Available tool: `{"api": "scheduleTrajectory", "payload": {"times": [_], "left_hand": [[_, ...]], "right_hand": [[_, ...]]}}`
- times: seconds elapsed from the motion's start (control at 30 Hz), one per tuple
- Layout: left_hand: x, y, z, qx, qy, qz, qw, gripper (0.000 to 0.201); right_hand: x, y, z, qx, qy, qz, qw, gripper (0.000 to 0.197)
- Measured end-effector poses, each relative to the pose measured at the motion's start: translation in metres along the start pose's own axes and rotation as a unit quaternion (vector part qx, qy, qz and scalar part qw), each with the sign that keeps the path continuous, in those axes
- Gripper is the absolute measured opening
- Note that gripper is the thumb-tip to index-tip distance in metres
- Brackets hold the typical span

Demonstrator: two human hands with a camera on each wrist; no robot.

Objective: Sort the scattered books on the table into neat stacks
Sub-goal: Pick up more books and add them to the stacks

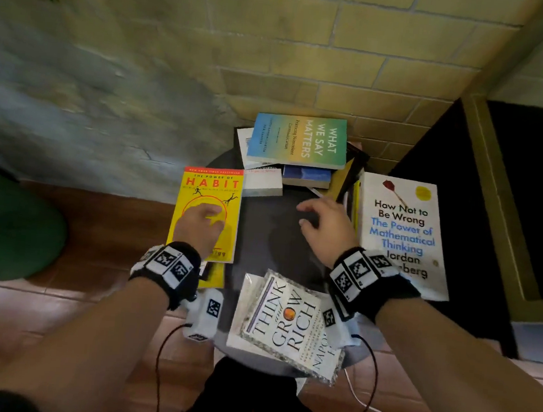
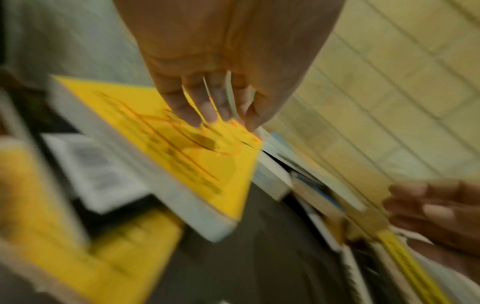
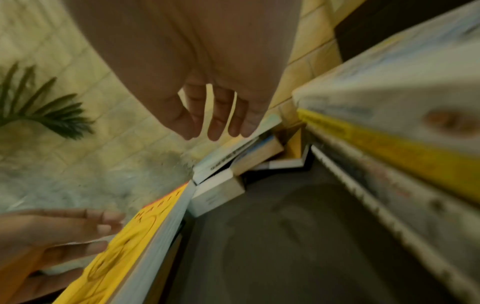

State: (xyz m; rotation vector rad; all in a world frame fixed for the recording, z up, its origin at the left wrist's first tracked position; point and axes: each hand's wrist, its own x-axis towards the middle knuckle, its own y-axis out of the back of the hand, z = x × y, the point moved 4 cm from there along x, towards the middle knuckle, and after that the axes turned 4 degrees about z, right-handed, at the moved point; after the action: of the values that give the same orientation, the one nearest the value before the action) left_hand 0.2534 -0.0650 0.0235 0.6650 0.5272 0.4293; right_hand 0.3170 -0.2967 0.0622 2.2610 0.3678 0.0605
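On a small round dark table (image 1: 281, 226) lie several books. My left hand (image 1: 208, 215) rests flat with straight fingers on the yellow "The Power of Habit" (image 1: 209, 193) at the table's left edge; the left wrist view shows its fingertips (image 2: 205, 115) touching the yellow cover (image 2: 207, 164). My right hand (image 1: 305, 213) hovers over the bare middle, fingers relaxed and holding nothing (image 3: 215, 131). "How Not to Be Wrong" (image 1: 402, 237) tops a pile at the right. At the back, "What We Say Matters" (image 1: 299, 141) sits on a loose heap. "Think and Grow Rich" (image 1: 283, 322) lies skewed at the front.
Another yellow book (image 1: 213, 278) pokes out under the Habit book. A white book (image 1: 262, 182) and a blue one (image 1: 305, 176) stick out of the back heap. A brick wall stands close behind. A green cushion (image 1: 9, 225) lies on the floor at the left, a dark cabinet (image 1: 527, 195) at the right.
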Motion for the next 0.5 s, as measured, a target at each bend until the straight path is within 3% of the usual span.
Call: {"api": "scheduleTrajectory", "payload": {"times": [0.1, 0.2, 0.27, 0.37, 0.5], "left_hand": [[0.013, 0.032, -0.038, 0.129, 0.049, 0.031, 0.990, 0.047], [0.017, 0.040, -0.065, 0.136, 0.101, -0.047, 0.984, 0.070], [0.017, 0.038, -0.073, 0.106, 0.115, -0.097, 0.983, 0.068], [0.019, 0.036, -0.077, 0.112, 0.103, -0.109, 0.982, 0.058], [0.022, 0.036, -0.077, 0.124, 0.085, -0.122, 0.981, 0.051]], "right_hand": [[0.007, -0.042, -0.017, 0.028, -0.034, -0.069, 0.997, 0.027], [0.011, -0.076, -0.031, 0.022, -0.074, -0.133, 0.988, 0.038], [0.012, -0.094, -0.039, 0.027, -0.108, -0.180, 0.977, 0.052], [0.014, -0.116, -0.044, 0.035, -0.149, -0.232, 0.961, 0.068], [0.019, -0.137, -0.045, 0.097, -0.192, -0.207, 0.954, 0.077]]}}
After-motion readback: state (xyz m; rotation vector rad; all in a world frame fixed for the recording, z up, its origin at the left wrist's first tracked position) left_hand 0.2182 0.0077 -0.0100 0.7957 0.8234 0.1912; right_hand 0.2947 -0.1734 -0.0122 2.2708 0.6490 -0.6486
